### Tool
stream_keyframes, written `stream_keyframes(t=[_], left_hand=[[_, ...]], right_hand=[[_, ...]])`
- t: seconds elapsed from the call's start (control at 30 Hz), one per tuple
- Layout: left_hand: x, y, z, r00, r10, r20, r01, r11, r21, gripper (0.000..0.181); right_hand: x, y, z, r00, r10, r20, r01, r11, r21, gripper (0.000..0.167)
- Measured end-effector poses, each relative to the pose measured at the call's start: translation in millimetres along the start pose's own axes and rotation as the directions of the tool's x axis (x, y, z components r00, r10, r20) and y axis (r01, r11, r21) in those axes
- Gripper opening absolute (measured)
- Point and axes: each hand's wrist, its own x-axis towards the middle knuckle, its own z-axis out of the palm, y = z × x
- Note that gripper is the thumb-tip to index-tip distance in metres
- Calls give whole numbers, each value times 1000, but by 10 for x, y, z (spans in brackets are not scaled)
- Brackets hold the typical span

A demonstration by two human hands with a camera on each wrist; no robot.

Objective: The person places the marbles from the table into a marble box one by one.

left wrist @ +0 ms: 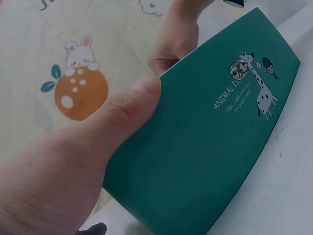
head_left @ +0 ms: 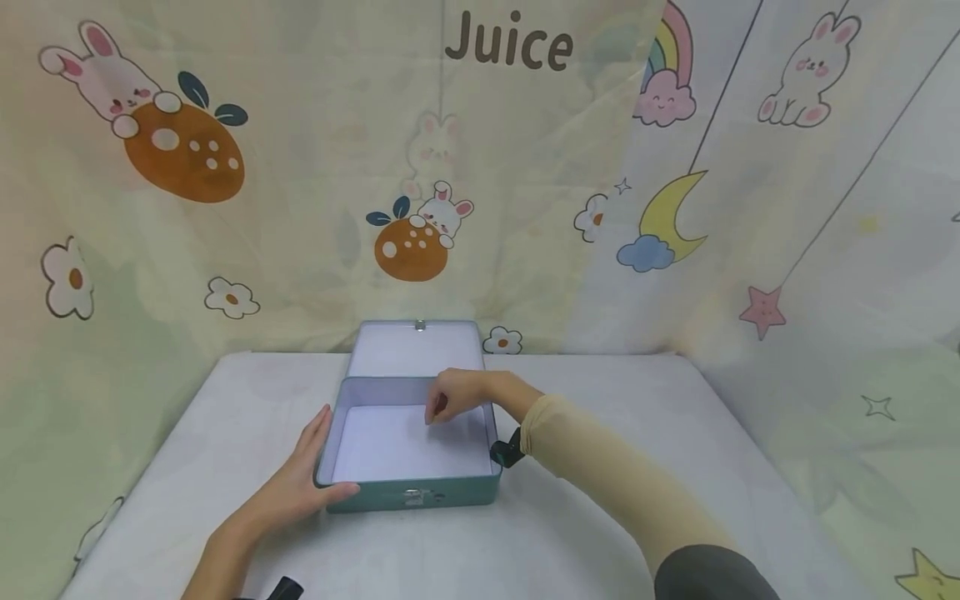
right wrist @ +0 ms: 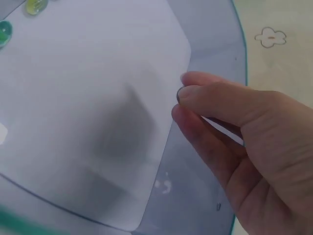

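Closest to my head camera came a grey cuff (head_left: 712,573) on the beige right sleeve (head_left: 618,475); beyond it I saw a white-covered table (head_left: 585,533) run back to a fabric backdrop (head_left: 300,100), which rose on both sides too and bore rabbits (head_left: 808,73), oranges (head_left: 183,158) and a moon (head_left: 662,208); on the table sat a green box (head_left: 378,499), its lid (head_left: 416,358) swung back toward the fabric. I read "Juice" high on the backdrop; through the left wrist view I read "ANIMAL IS" on the box's front, running up to a metal clasp (left wrist: 239,70), with a smaller line starting "Takes a walk" beside a printed giraffe (left wrist: 265,100); the remaining words were too small for me. The left hand (head_left: 296,486) spanned the box's near left corner, thumb on the front, fingers straight along the side; the right hand (head_left: 459,393), above the box's floor, pinched a small rounded piece (right wrist: 179,95), mostly hidden; a green bead (right wrist: 4,32) and a yellow bead (right wrist: 36,5) lay inside the box.
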Motion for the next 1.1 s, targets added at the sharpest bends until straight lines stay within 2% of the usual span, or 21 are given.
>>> stream_keyframes(t=[0.23, 0.47, 0.67, 0.9, 1.1], left_hand=[[3, 9, -10, 1000, -5, -6, 5, 1000, 11, 119], [6, 54, -20, 1000, 11, 5, -11, 999, 33, 119], [-9, 62, -39, 1000, 16, -2, -16, 999, 49, 120], [-16, 67, -25, 1000, 3, 7, -3, 1000, 28, 119], [-5, 67, -21, 1000, -7, 7, 7, 1000, 28, 118]], right_hand=[[158, -27, 69, 999, -35, 30, 37, 997, -67, 12], [198, 6, 176, 993, 79, 87, -61, 980, -189, 11], [218, -24, 230, 993, 89, 83, -72, 979, -191, 12], [235, -55, 243, 994, 77, 81, -59, 977, -206, 11], [232, -43, 224, 996, 63, 64, -50, 982, -180, 11]])
